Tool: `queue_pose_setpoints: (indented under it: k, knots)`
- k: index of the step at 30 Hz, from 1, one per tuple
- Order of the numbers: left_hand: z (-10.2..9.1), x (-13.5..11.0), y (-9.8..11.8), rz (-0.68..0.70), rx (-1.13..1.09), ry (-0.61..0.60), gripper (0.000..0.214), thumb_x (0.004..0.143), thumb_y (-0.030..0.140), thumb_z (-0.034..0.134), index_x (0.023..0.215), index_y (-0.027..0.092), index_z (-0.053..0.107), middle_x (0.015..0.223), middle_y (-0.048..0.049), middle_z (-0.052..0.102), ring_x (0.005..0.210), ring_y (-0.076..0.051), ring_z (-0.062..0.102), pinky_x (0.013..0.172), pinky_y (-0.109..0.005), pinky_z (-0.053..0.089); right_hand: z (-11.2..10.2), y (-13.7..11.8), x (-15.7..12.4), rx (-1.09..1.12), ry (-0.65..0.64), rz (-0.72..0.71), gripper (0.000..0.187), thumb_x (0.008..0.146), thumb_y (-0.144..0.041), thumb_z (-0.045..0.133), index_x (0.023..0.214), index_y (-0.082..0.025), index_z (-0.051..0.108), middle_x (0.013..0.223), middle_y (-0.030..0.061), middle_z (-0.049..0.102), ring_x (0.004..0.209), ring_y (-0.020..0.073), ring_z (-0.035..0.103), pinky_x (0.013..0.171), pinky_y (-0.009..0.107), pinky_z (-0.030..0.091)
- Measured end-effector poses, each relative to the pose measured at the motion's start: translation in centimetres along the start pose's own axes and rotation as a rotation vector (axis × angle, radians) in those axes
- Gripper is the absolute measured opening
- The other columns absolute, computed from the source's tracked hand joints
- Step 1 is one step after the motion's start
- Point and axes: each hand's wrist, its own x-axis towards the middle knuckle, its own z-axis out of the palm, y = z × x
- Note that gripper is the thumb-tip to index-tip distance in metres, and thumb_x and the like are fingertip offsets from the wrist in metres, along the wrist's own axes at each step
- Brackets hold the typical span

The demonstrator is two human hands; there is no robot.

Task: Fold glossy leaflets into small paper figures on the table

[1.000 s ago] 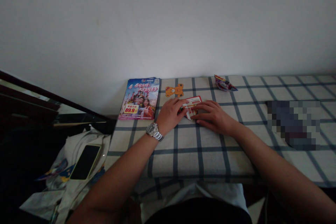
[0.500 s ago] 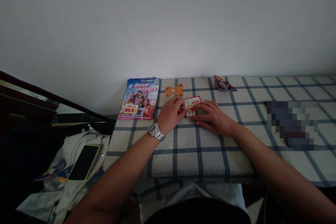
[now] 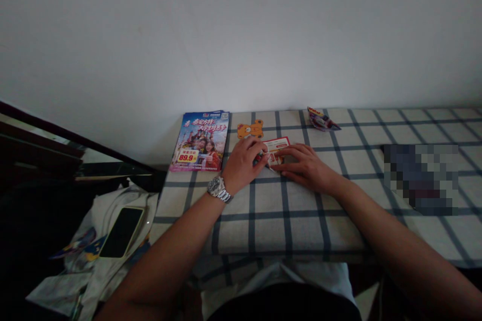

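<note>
A small printed leaflet (image 3: 277, 144), white with a red border and reddish pictures, lies on the checked tablecloth in front of me. My left hand (image 3: 248, 162), with a metal watch (image 3: 218, 188) on its wrist, has its fingers curled at the leaflet's left edge, which looks turned up there. Stretched fingers of my right hand (image 3: 303, 166) rest on the leaflet's right and lower part and hide some of it. Just beyond my left hand lies a flat orange bear cutout (image 3: 250, 130).
A stack of colourful flyers (image 3: 201, 141) lies left of my hands. Towards the wall stands a folded piece of printed paper (image 3: 322, 119). A blurred dark item (image 3: 417, 178) is on the right. Below left, a phone (image 3: 122, 232) rests on pale cloth or bags.
My left hand has shifted slightly and the leaflet's left edge between its fingers looks more lifted. My right hand stays on the leaflet, nearly in place.
</note>
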Motion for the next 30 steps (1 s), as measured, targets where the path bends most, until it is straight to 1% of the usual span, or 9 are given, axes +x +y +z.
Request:
queue_pose_setpoints:
  k: [5, 10, 13, 16, 20, 23, 27, 30]
  knots:
    - [-0.8, -0.1, -0.1, 0.098, 0.036, -0.039, 0.014, 0.105, 0.029, 0.058, 0.110, 0.021, 0.068, 0.121, -0.0073, 0.067, 0.114, -0.025, 0.062, 0.106, -0.046, 0.051, 0.0, 0.2, -0.1, 0.009, 0.014, 0.033, 0.035, 0.104, -0.034, 0.060, 0.136, -0.039, 0.072, 0.145, 0.0086, 0.062, 0.136, 0.0340, 0.052, 0.112, 0.057, 0.044]
    - [-1.1, -0.4, -0.5, 0.170, 0.042, -0.157, 0.022, 0.105, 0.028, 0.058, 0.124, 0.024, 0.069, 0.129, -0.0058, 0.068, 0.122, -0.025, 0.062, 0.113, -0.047, 0.048, 0.0, 0.6, -0.3, -0.005, 0.033, 0.085, 0.034, 0.104, -0.033, 0.059, 0.135, -0.037, 0.073, 0.144, 0.0093, 0.063, 0.139, 0.0346, 0.051, 0.111, 0.058, 0.046]
    - [-1.0, -0.7, -0.8, 0.170, 0.033, -0.193, 0.031, 0.104, 0.028, 0.060, 0.134, 0.027, 0.067, 0.136, -0.0062, 0.066, 0.127, -0.026, 0.060, 0.115, -0.049, 0.048, -0.1, 0.8, -0.5, -0.015, 0.032, 0.100, 0.035, 0.104, -0.032, 0.060, 0.136, -0.037, 0.073, 0.146, 0.0095, 0.062, 0.139, 0.0352, 0.052, 0.112, 0.059, 0.045]
    - [-0.7, -0.8, -0.9, 0.172, 0.044, -0.206, 0.038, 0.103, 0.027, 0.062, 0.140, 0.027, 0.064, 0.137, -0.0078, 0.065, 0.128, -0.027, 0.060, 0.115, -0.051, 0.049, -0.3, 0.8, -0.4, -0.005, 0.023, 0.103, 0.035, 0.104, -0.033, 0.059, 0.137, -0.037, 0.071, 0.146, 0.0091, 0.063, 0.138, 0.0343, 0.053, 0.112, 0.059, 0.046]
    - [-0.4, -0.8, -0.8, 0.178, 0.067, -0.213, 0.039, 0.100, 0.026, 0.065, 0.140, 0.026, 0.065, 0.136, -0.0091, 0.064, 0.127, -0.027, 0.059, 0.114, -0.050, 0.050, -0.4, 0.6, -0.3, 0.038, 0.051, 0.110, 0.042, 0.106, -0.035, 0.057, 0.147, -0.030, 0.062, 0.144, 0.0099, 0.065, 0.135, 0.0318, 0.056, 0.112, 0.055, 0.047]
    - [-0.2, -0.7, -0.7, 0.183, 0.084, -0.217, 0.042, 0.100, 0.026, 0.066, 0.141, 0.025, 0.064, 0.138, -0.0098, 0.063, 0.128, -0.027, 0.058, 0.115, -0.051, 0.050, -0.3, 0.7, -0.3, 0.043, 0.069, 0.123, 0.044, 0.106, -0.035, 0.057, 0.149, -0.026, 0.060, 0.144, 0.0114, 0.066, 0.133, 0.0325, 0.057, 0.111, 0.056, 0.048]
    - [0.0, -0.7, -0.6, 0.195, 0.060, -0.233, 0.045, 0.102, 0.027, 0.062, 0.147, 0.026, 0.058, 0.148, -0.0088, 0.060, 0.140, -0.027, 0.053, 0.122, -0.053, 0.044, 0.1, 0.7, -0.4, -0.007, 0.063, 0.124, 0.046, 0.105, -0.038, 0.056, 0.150, -0.026, 0.059, 0.144, 0.0127, 0.065, 0.131, 0.0350, 0.058, 0.109, 0.058, 0.048]
    - [0.2, -0.7, -0.6, 0.193, 0.043, -0.255, 0.047, 0.104, 0.029, 0.060, 0.151, 0.025, 0.054, 0.152, -0.0081, 0.059, 0.146, -0.026, 0.050, 0.126, -0.053, 0.039, 0.2, 0.6, -0.3, -0.047, 0.063, 0.138, 0.049, 0.105, -0.041, 0.056, 0.152, -0.026, 0.057, 0.148, 0.0150, 0.061, 0.131, 0.0364, 0.057, 0.107, 0.059, 0.049]
